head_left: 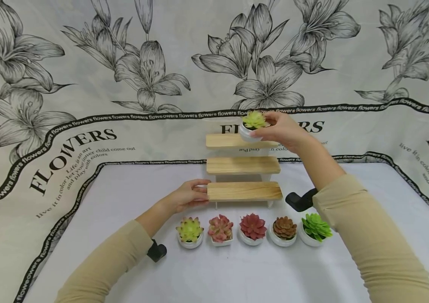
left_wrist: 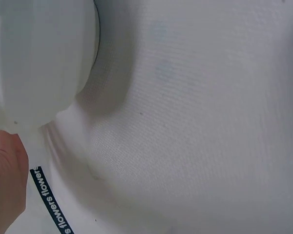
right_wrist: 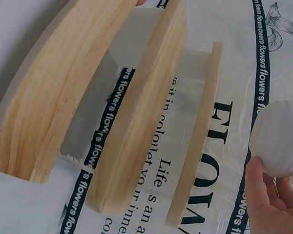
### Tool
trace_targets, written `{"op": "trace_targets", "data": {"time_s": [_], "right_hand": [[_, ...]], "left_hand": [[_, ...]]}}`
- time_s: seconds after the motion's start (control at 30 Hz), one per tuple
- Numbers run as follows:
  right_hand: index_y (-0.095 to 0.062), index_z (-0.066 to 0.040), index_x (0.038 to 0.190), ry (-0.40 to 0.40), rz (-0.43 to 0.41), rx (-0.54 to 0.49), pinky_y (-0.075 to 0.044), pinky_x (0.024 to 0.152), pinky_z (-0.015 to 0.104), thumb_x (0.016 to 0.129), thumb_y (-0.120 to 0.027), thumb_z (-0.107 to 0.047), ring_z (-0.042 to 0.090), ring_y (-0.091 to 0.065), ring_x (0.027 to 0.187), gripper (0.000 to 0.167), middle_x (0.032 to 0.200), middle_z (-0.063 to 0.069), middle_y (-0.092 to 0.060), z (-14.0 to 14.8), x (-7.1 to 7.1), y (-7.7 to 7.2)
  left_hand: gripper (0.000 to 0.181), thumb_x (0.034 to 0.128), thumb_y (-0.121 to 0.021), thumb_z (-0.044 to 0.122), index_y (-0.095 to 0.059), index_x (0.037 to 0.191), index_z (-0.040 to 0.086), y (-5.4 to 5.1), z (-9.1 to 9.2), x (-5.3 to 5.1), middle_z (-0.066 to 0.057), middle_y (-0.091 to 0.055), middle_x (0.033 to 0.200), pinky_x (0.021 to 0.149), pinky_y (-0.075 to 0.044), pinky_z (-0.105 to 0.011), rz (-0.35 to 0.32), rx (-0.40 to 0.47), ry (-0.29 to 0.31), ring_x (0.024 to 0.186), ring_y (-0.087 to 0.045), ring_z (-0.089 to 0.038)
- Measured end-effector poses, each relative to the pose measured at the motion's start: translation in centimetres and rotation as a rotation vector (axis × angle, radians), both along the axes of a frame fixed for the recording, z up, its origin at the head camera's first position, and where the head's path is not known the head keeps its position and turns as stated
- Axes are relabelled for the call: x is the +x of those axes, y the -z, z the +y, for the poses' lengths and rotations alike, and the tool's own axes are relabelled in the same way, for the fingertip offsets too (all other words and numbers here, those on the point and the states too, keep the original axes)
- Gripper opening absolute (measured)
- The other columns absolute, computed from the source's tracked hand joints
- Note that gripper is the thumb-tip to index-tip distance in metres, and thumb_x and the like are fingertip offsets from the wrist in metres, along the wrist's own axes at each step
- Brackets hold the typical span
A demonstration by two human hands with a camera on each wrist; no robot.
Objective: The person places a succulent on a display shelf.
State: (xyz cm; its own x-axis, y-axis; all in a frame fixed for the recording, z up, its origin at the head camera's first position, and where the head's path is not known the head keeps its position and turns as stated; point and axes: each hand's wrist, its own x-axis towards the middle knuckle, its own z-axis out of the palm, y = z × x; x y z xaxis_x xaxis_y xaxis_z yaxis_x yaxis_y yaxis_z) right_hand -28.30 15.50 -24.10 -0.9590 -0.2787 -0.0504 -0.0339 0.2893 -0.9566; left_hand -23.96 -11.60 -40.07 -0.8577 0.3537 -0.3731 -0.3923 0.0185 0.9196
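Note:
My right hand (head_left: 280, 130) holds a small white pot with a yellow-green artificial succulent (head_left: 254, 119), tilted slightly, at the top tier. In the right wrist view its white pot (right_wrist: 277, 139) shows at the right edge, with fingertips against it; whether the pot touches the shelf cannot be told. At the left end of the lowest wooden board, my left hand (head_left: 189, 195) grips the three-tier display stand (head_left: 244, 192). In the left wrist view, part of the hand (left_wrist: 9, 178) appears beneath a large rounded white object (left_wrist: 44, 58), too close to identify.
In front of the stand several potted succulents form a row: yellow-green (head_left: 189, 230), pink (head_left: 220, 229), dark red (head_left: 252, 227), brown (head_left: 284, 228) and bright green (head_left: 316, 227). Behind rises a flower-printed cloth (head_left: 161, 139). White cloth (head_left: 214, 277) covers the table.

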Motion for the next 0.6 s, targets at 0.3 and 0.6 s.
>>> {"op": "trace_targets", "data": {"time_s": [0.3, 0.6], "right_hand": [[-0.026, 0.003, 0.143, 0.02, -0.033, -0.013, -0.049, 0.092, 0.03, 0.082, -0.067, -0.004, 0.027, -0.046, 0.113, 0.074, 0.138, 0.019, -0.033, -1.7, -1.0, 0.9], [-0.037, 0.002, 0.138, 0.06, -0.021, -0.024, -0.049, 0.092, 0.035, 0.08, -0.07, -0.005, 0.024, -0.048, 0.106, 0.067, 0.126, 0.016, -0.04, -3.3, -1.5, 1.9]], "left_hand": [[0.058, 0.0861, -0.056, -0.011, -0.04, 0.139, 0.004, 0.2, 0.0, -0.1, -0.022, -0.053, 0.125, 0.081, -0.054, -0.029, -0.014, 0.019, -0.008, 0.091, -0.062, -0.019], [0.057, 0.0858, -0.056, -0.011, -0.04, 0.139, 0.003, 0.3, -0.1, -0.2, -0.022, -0.053, 0.125, 0.08, -0.055, -0.03, -0.012, 0.033, -0.005, 0.089, -0.062, -0.019]]}}
